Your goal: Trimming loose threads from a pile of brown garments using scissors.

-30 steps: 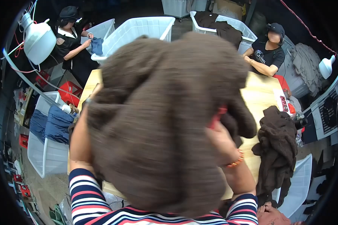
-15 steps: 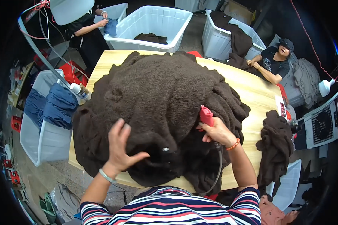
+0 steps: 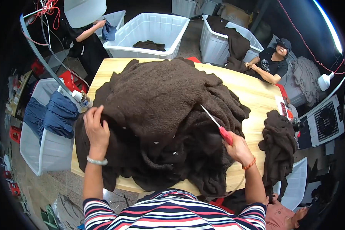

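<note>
Work barely begun: big dark-brown fleecy garment (image 3: pixel 161 115) lies heaped on pale wooden table (image 3: pixel 257 96), left hand (image 3: pixel 96 128) pressed flat and open on it, right hand (image 3: pixel 237 147) closed around red-handled metal-tipped tool (image 3: pixel 218 126).

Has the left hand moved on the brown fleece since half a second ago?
Yes. The left hand has shifted left on the brown fleece, toward the table's left edge.

Left hand (image 3: pixel 96 130) flat on brown garment (image 3: pixel 161 115); right hand (image 3: pixel 238 148) grips red-handled tool (image 3: pixel 217 125) — blade on garment

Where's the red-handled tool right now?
In the head view, the red-handled tool is in the right hand, right of centre, its thin metal tip lying across the brown fleece pile on the wooden table.
</note>
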